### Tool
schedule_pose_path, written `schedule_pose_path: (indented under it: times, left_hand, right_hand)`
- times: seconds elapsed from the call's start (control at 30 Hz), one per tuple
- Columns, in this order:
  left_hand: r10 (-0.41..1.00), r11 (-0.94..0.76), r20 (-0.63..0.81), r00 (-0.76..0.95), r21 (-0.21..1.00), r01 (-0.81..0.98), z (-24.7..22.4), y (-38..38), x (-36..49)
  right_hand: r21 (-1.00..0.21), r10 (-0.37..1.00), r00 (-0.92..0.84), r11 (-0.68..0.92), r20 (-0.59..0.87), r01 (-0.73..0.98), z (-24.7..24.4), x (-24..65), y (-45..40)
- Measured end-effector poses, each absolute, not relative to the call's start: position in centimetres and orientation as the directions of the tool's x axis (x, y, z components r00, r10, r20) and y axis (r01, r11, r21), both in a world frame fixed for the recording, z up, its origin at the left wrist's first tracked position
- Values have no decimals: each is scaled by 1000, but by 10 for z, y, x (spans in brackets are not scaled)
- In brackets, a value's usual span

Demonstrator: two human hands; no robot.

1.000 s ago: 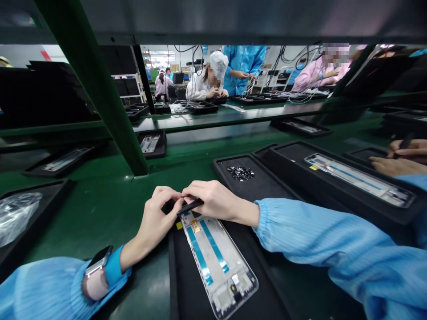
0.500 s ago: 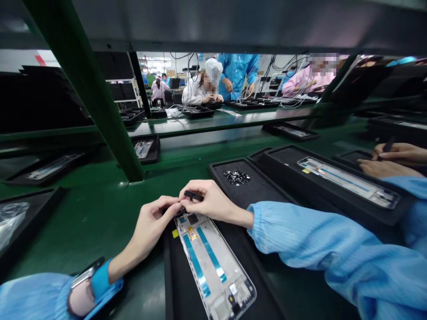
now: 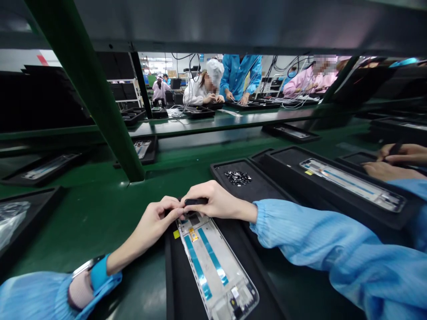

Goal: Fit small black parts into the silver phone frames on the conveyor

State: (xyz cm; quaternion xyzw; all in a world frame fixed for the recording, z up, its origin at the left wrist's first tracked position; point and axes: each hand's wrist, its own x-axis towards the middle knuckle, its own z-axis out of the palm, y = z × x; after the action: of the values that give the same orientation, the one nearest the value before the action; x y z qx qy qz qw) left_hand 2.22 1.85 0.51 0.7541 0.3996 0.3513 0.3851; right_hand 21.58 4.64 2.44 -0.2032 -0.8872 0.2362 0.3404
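A silver phone frame point(image 3: 208, 262) with two blue strips lies slanted in a black tray point(image 3: 187, 302) before me. My left hand point(image 3: 162, 215) pinches at the frame's top end, thumb and forefinger together; anything between them is too small to make out. Touching those fingertips, my right hand point(image 3: 215, 200) grips a slim black tool point(image 3: 196, 202) that lies almost level across the fingers. Its tip is hidden, and both hands partly cover the frame's top edge. A yellow tab point(image 3: 176, 234) sticks out at the frame's left side.
Behind my right arm, a black tray point(image 3: 263, 182) holds a pile of small black parts point(image 3: 237, 178). Farther right are another phone frame point(image 3: 353, 184) and a co-worker's hands point(image 3: 396, 160). A green post point(image 3: 110, 120) rises at left, near a tray with clear plastic point(image 3: 11, 218).
The black tool in my right hand has tipped from slanted to nearly level. My left fingertips have shifted slightly right, against the right hand. Across the bench, a blue-clad person's hands have lowered.
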Motion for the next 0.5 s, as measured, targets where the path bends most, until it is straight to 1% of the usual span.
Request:
schedule_pose_path:
  times: [0.1, 0.2, 0.23, 0.3, 0.4, 0.43, 0.5]
  left_hand:
    - [881, -333, 189, 434, 898, 286, 7, 19, 22]
    - [897, -293, 177, 405, 924, 245, 6, 18, 22]
    - [902, -289, 180, 392, 927, 238, 5, 18, 22]
    - [906, -299, 199, 373, 925, 233, 3, 18, 22]
    - [894, -360, 246, 375, 891, 275, 0, 18, 21]
    - [886, -391, 265, 380, 868, 306, 0, 18, 20]
    - [865, -462, 318, 387, 804, 373, -1, 18, 21]
  right_hand:
    - [-526, 527, -671, 818, 522, 233, 22, 214, 45]
    - [-541, 571, -633, 796, 522, 272, 22, 213, 42]
    - [-566, 601, -615, 773, 511, 285, 22, 212, 41]
    - [-655, 682, -578, 690, 448, 308, 22, 212, 40]
    - [-835, 793, -548, 473, 265, 281, 20, 211, 40]
    - [-880, 810, -550, 397, 202, 262, 19, 211, 41]
    - [-927, 821, -559, 291, 115, 238, 18, 211, 41]
